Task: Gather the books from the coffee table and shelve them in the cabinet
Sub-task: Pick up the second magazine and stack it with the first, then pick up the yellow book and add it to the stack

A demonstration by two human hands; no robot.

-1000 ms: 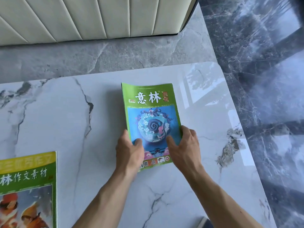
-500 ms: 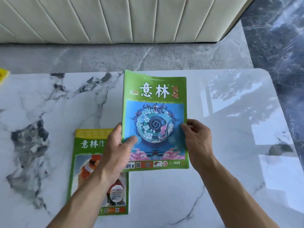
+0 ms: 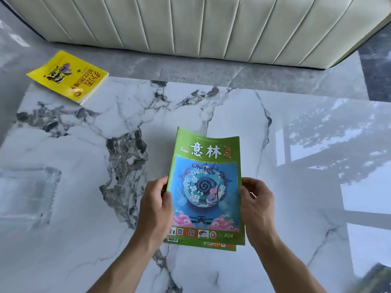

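Note:
A green magazine (image 3: 206,187) with a blue swirl picture lies on top of a second green magazine (image 3: 222,246), of which only the bottom edge peeks out. My left hand (image 3: 155,208) grips the left edge of the stack, fingers curled round it. My right hand (image 3: 257,206) holds the right edge the same way. A yellow book (image 3: 67,76) lies at the far left corner of the white marble coffee table (image 3: 84,208), well away from both hands.
A cream ribbed sofa (image 3: 211,26) runs along the far side, across a strip of grey marble floor (image 3: 232,74). The table's right edge borders dark floor (image 3: 376,81).
The green swirl magazine has been set on top of the second green magazine, covering it. Both hands have shifted to the stack's side edges. The view has swung left, and the yellow book is now in sight.

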